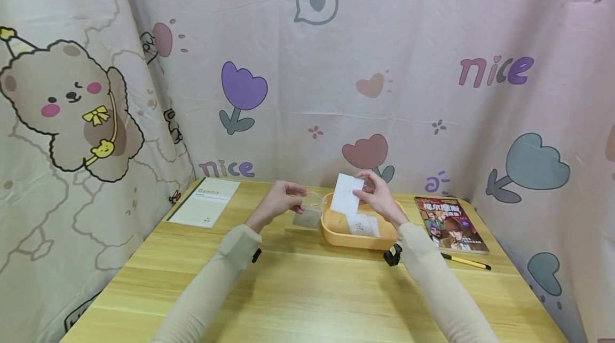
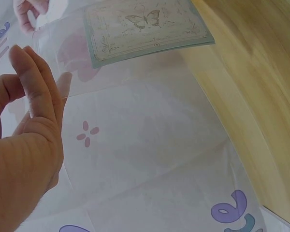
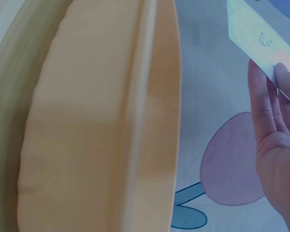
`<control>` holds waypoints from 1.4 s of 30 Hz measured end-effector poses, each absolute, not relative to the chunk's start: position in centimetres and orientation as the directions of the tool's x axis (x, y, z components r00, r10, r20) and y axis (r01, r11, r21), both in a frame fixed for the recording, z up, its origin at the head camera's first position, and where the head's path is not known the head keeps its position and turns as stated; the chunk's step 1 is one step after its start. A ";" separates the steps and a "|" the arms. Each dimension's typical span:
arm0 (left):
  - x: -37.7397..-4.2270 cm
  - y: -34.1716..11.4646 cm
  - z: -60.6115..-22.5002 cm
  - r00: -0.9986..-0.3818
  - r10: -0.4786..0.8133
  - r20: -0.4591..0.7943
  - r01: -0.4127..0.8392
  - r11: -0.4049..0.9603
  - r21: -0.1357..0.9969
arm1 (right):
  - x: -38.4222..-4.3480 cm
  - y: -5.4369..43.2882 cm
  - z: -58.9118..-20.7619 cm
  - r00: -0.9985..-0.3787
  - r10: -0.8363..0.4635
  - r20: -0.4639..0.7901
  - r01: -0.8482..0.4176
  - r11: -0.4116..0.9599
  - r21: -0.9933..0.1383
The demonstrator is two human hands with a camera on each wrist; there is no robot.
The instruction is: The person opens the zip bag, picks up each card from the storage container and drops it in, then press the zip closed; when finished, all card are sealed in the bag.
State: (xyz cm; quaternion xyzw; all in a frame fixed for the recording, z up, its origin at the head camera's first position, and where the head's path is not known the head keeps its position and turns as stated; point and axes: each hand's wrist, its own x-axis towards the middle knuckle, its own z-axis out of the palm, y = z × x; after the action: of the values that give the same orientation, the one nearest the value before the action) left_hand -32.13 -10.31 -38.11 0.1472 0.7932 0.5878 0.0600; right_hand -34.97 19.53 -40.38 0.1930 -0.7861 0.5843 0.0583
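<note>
While the right hand (image 1: 379, 200) pinches a white card (image 1: 346, 194) above the orange tray (image 1: 357, 241) below it, the left hand (image 1: 278, 204), set apart, pinches a clear bag (image 2: 76, 60), best held lightly so its film doesn't crease.

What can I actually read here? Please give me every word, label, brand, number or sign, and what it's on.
"Gambit": on the notepad; its other print is too small to read.
"nice": on the curtain, more than once; other lettering there is cut off or unclear.
"福尔摩斯": probably, on the paperback book; its smaller print is too blurred.
White card in the right hand: faint mark, unreadable.
</note>
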 end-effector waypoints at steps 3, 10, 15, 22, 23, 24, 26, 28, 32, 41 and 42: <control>-32.2 -10.3 -38.1 -0.951 0.301 0.073 0.157 0.264 0.952 | -34.7 19.2 -39.7 -0.912 -0.226 0.341 -0.386 0.197 -0.901; -32.2 -10.3 -38.2 -0.947 0.310 0.082 0.166 0.255 0.953 | -34.6 18.3 -39.1 -0.898 -0.192 0.396 -0.420 0.103 -0.902; -32.1 -10.3 -38.3 -0.946 0.312 0.084 0.171 0.261 0.950 | -34.5 17.3 -38.9 -0.864 -0.170 0.473 -0.482 0.010 -0.876; -32.1 -10.2 -38.3 -0.937 0.332 0.107 0.200 0.262 0.944 | -34.5 16.3 -38.9 -0.852 -0.167 0.496 -0.497 -0.034 -0.867; -32.1 -10.2 -38.3 -0.936 0.335 0.112 0.207 0.263 0.942 | -34.4 16.2 -38.9 -0.851 -0.171 0.497 -0.499 -0.031 -0.866; -32.1 -10.1 -38.3 -0.936 0.335 0.111 0.206 0.262 0.943 | -34.4 16.1 -38.9 -0.848 -0.175 0.500 -0.502 -0.032 -0.864; -32.1 -10.0 -38.3 -0.937 0.331 0.110 0.204 0.264 0.943 | -34.3 15.7 -38.9 -0.840 -0.180 0.512 -0.516 -0.027 -0.856; -32.1 -10.0 -38.2 -0.938 0.328 0.110 0.204 0.266 0.942 | -34.2 15.4 -38.8 -0.830 -0.185 0.526 -0.530 -0.027 -0.847; -32.2 -9.9 -38.3 -0.939 0.327 0.107 0.200 0.267 0.943 | -34.1 14.5 -38.9 -0.819 -0.197 0.540 -0.545 -0.033 -0.838; -32.0 -10.1 -38.4 -0.939 0.330 0.096 0.193 0.275 0.942 | -33.8 13.2 -39.2 -0.808 -0.190 0.558 -0.569 0.001 -0.822; -32.0 -10.1 -38.4 -0.938 0.331 0.100 0.197 0.272 0.942 | -33.8 13.1 -39.2 -0.807 -0.183 0.561 -0.571 0.001 -0.821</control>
State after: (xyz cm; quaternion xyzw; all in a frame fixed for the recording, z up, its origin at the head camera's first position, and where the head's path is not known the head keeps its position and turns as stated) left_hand -32.05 -10.07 -38.38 0.1660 0.7955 0.5799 0.0579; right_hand -33.79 13.14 -39.20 0.2727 -0.6918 0.6519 0.1487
